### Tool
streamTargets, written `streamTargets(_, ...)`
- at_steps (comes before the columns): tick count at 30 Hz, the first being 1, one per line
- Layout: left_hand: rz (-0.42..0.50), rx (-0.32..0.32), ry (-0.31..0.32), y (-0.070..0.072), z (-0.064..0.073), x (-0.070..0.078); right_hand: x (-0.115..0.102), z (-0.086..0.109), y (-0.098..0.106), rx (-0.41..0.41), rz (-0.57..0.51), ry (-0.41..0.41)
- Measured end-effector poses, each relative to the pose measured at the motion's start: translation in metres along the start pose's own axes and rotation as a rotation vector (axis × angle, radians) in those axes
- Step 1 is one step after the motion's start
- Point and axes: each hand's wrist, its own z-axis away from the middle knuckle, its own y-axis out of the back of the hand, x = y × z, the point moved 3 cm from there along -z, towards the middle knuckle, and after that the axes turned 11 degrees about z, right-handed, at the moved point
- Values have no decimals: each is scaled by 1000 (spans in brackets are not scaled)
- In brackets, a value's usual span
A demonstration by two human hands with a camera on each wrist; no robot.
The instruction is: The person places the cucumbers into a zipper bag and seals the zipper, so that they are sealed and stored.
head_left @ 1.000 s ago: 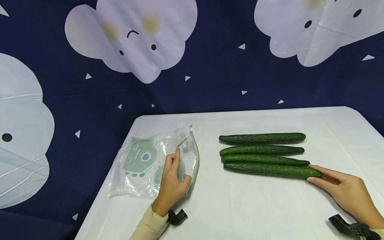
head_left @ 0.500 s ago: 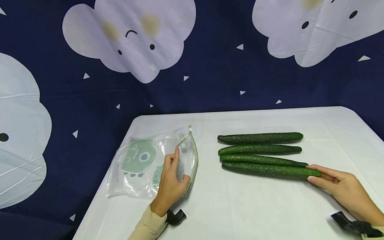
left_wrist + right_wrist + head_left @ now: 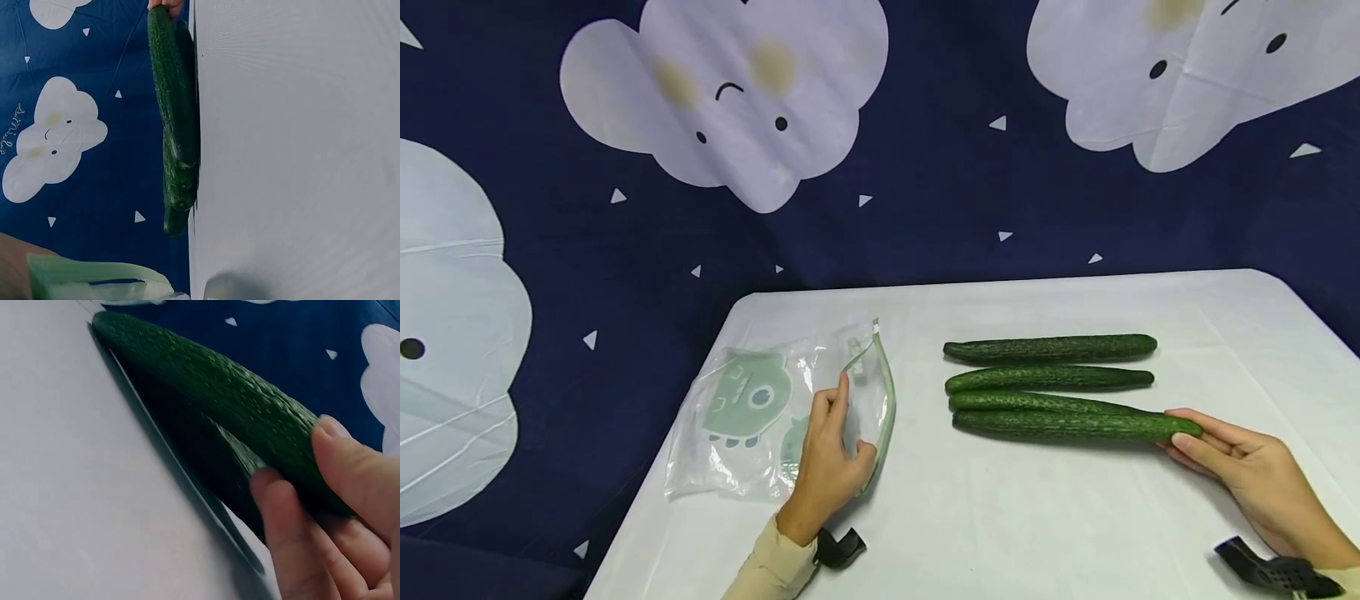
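Observation:
At the right, my right hand grips the right end of the nearest green cucumber, thumb on its near side and fingers behind and below. In the right wrist view that held cucumber slants up toward the hand, its gripped end above the table. Behind it lie other cucumbers, roughly parallel. My left hand is at the mouth of a clear zip bag with green monster prints. Its index finger stretches along the pulled-back rim, and the thumb is by the green zip edge.
A white-covered table carries the bag on its left and the cucumbers on its right. Behind stands a dark blue cloth printed with clouds. Black straps circle both wrists.
The right end of the nearest cucumber has risen slightly, and my right fingers reach further under it. My left hand and the bag stay in place.

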Motion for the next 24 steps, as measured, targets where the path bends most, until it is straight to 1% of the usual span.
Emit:
streamTargets(1, 0, -3, 1, 0, 0, 0, 0, 0, -1, -10, -50, 5)
streamTargets(3, -3, -6, 3, 0, 0, 0, 0, 0, -3, -29, -89, 13)
streamTargets(12, -14, -8, -4, -1, 1, -1, -4, 2, -16, -61, -124, 15)
streamTargets(17, -14, -14, 10, -2, 3, -2, -6, 4, -33, -53, -172, -16)
streamTargets(24, 0, -26, 24, -3, 2, -3, -11, 5, -61, -65, -225, -22)
